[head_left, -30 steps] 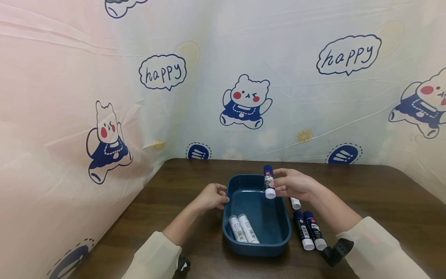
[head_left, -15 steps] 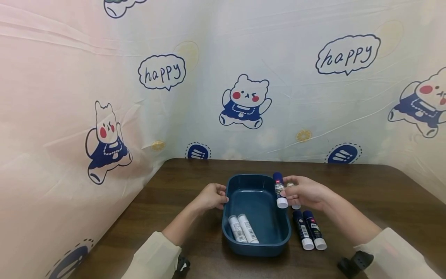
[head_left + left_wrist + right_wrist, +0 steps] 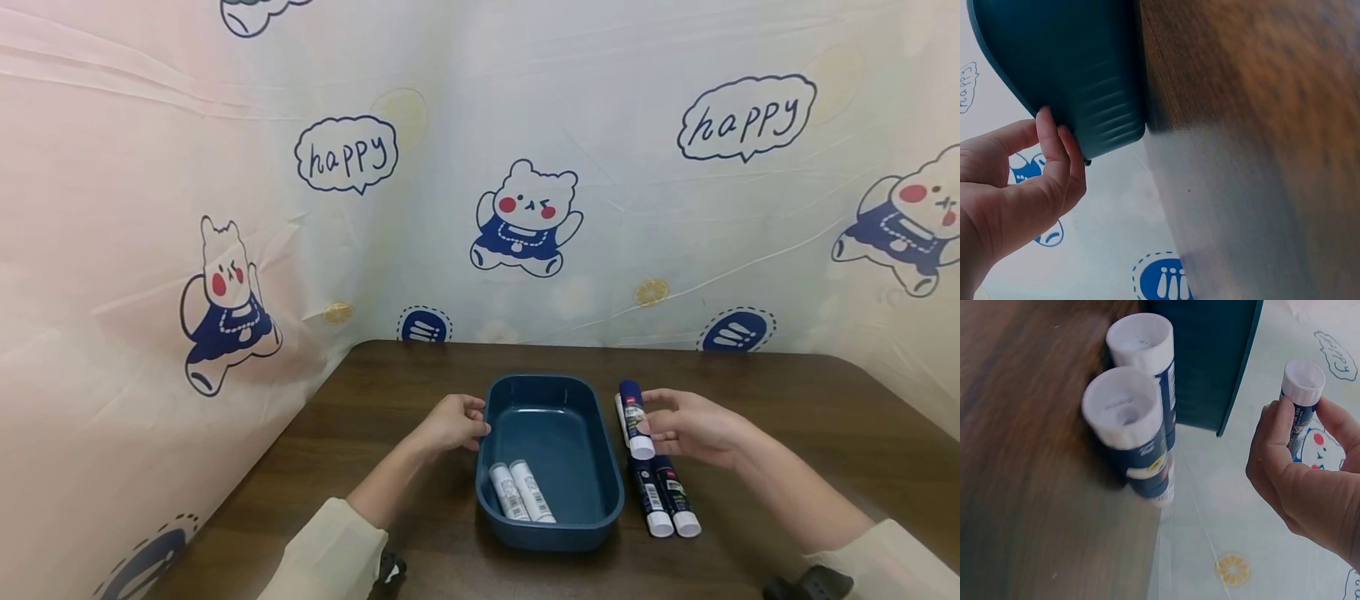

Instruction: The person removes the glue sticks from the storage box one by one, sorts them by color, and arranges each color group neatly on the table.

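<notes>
My right hand [image 3: 701, 427] pinches a glue stick [image 3: 635, 421] with a navy cap and white base between thumb and fingers, to the right of the box. In the right wrist view, the stick's white base [image 3: 1304, 382] sticks up out of the grip. At the left wall of the dark blue box [image 3: 555, 537], my left hand [image 3: 452, 425] rests its bent fingertips near the rim. Inside the box's near left corner lie two white tubes [image 3: 508, 492]. Two more navy glue sticks [image 3: 651, 497] lie side by side on the table, right of the box.
Another white tube [image 3: 621, 417] lies beside the box's right wall, mostly hidden behind the held glue stick. All of this is on a brown wooden table [image 3: 787, 433]. A cloth with cartoon bears [image 3: 525, 212] hangs around the table's back and sides.
My right hand has carried the glue stick rightward and nearer, from above the box's far right corner to a spot outside its right wall. The left hand and the box stay put.
</notes>
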Tool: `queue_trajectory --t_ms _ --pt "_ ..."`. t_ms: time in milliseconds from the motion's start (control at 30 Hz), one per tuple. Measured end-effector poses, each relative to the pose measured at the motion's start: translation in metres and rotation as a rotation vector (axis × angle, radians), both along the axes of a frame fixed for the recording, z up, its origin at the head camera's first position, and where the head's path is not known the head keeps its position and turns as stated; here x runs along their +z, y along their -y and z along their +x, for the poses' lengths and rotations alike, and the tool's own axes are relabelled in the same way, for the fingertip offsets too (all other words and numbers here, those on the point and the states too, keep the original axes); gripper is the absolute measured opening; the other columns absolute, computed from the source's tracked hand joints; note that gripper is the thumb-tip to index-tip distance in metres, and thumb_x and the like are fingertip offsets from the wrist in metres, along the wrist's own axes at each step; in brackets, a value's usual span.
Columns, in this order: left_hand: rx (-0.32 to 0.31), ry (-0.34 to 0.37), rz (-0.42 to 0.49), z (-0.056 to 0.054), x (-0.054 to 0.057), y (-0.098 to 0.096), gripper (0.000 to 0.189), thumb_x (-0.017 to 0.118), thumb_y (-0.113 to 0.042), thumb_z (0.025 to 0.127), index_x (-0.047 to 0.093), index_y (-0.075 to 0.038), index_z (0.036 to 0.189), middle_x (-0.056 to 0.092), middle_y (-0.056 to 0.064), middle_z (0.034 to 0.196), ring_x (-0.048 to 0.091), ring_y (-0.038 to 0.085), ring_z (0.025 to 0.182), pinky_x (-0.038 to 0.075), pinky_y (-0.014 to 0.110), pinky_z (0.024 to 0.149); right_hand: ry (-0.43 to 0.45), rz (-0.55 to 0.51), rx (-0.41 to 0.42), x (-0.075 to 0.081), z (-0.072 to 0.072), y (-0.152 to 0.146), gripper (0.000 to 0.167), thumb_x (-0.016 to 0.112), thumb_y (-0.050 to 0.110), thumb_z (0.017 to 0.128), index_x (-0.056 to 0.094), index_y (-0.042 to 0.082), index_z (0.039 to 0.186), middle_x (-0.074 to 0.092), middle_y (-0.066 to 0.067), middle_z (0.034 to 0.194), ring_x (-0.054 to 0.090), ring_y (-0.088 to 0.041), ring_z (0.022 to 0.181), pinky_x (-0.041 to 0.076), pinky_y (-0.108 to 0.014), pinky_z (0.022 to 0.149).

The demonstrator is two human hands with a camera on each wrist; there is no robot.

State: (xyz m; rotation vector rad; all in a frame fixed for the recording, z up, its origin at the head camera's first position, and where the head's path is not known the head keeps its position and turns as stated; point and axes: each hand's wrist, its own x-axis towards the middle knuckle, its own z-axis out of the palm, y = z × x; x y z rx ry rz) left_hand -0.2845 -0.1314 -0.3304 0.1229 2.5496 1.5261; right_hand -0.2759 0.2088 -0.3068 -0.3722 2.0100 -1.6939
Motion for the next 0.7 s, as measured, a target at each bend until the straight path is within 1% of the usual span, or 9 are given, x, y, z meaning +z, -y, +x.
queue_trajectory --t_ms 100,300,533,700 --pt "0.005 0.004 -0.004 0.000 0.001 0.000 0.044 0.060 0.002 0.086 0.045 0.010 0.127 0.053 0.013 0.091 0.059 0.021 0.073 0.055 0.034 0.068 0.007 0.003 0.002 -0.001 0.002 -0.007 0.079 0.057 0.013 0.089 0.001 -0.007 0.140 0.035 -0.026 0.125 0.053 -0.021 0.092 0.048 -0.034 0.086" --pt "0.007 0.006 -0.001 0.000 0.000 0.000 0.044 0.060 0.001 0.086 0.046 0.010 0.127 0.053 0.013 0.091 0.059 0.021 0.074 0.055 0.035 0.068 0.006 0.009 0.005 -0.005 0.005 -0.021 0.078 0.057 0.012 0.090 0.000 -0.007 0.140 0.044 -0.021 0.117 0.054 -0.020 0.091 0.049 -0.033 0.083" --pt "0.006 0.003 0.001 0.001 0.001 0.000 0.044 0.060 0.001 0.086 0.046 0.009 0.127 0.053 0.013 0.091 0.060 0.022 0.074 0.055 0.035 0.069 0.010 0.023 -0.004 -0.009 0.008 -0.035 0.079 0.055 0.012 0.090 -0.003 -0.007 0.139 0.045 -0.017 0.109 0.052 -0.020 0.087 0.048 -0.033 0.079" --pt "0.009 0.004 -0.005 0.001 0.002 0.000 0.044 0.060 0.001 0.086 0.045 0.009 0.127 0.054 0.013 0.091 0.060 0.023 0.076 0.055 0.036 0.070 0.008 0.028 -0.009 -0.013 0.009 -0.043 0.079 0.055 0.012 0.090 -0.004 -0.010 0.138 0.045 -0.017 0.110 0.053 -0.020 0.089 0.048 -0.034 0.081"
